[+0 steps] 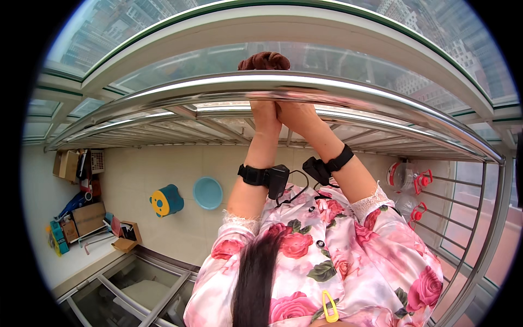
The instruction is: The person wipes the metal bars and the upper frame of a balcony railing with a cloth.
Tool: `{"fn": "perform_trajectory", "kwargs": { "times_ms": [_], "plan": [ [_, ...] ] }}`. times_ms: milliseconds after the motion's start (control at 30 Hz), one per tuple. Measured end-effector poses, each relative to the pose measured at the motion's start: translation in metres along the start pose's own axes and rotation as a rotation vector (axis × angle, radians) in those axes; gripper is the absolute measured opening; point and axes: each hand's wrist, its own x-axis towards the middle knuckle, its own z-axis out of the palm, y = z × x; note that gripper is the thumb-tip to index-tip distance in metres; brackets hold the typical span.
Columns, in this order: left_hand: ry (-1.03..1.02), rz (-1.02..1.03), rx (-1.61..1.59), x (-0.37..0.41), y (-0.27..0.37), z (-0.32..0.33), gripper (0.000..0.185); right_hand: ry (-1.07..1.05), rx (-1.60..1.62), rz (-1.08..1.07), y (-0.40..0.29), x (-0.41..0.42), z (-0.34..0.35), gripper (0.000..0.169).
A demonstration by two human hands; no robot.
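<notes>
Both my forearms reach under the upper stainless steel railing bar point(351, 88). My left hand point(264, 112) and my right hand point(296, 114) meet at the wrists below the bar, which hides most of both hands. Above the bar's far edge shows a bunched brown cloth point(264, 61), in front of the window glass. Fingers cannot be made out, so the frame does not settle which hand grips the cloth. Black straps with small black devices are round both forearms.
A light blue basin point(207, 193) and a teal and yellow stool point(167, 200) stand on the tiled floor. Cardboard boxes point(88, 218) and odds and ends lie at the left. Large clear plastic bottles with red handles point(402, 178) stand by the right railing. Glass doors point(143, 282) are at lower left.
</notes>
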Motion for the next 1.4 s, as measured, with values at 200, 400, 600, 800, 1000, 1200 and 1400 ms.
{"fn": "perform_trajectory", "kwargs": {
  "times_ms": [200,400,600,800,1000,1200,1400],
  "plan": [
    [-0.105,-0.093,0.035,-0.009,0.014,0.025,0.04,-0.056,0.005,0.16,-0.01,0.003,-0.027,0.032],
    [-0.302,-0.125,0.164,-0.025,0.006,0.035,0.03,0.085,-0.071,0.205,-0.017,-0.013,-0.049,0.049],
    [-0.48,-0.088,0.148,-0.052,0.004,0.046,0.019,0.248,-0.037,0.287,-0.035,-0.037,-0.062,0.057],
    [-0.475,-0.128,0.167,-0.056,0.02,0.058,0.018,0.265,-0.115,0.278,-0.027,-0.045,-0.059,0.054],
    [-0.605,-0.097,0.276,-0.051,-0.019,0.064,0.028,0.353,-0.099,0.211,0.017,-0.058,-0.069,0.044],
    [-0.314,-0.202,0.105,-0.018,-0.081,0.131,0.031,0.433,-0.018,0.12,0.111,-0.041,-0.091,0.026],
    [-0.345,-0.185,0.177,-0.016,-0.127,0.155,0.037,0.35,-0.074,0.187,0.154,-0.063,-0.115,0.008]
  ]
}}
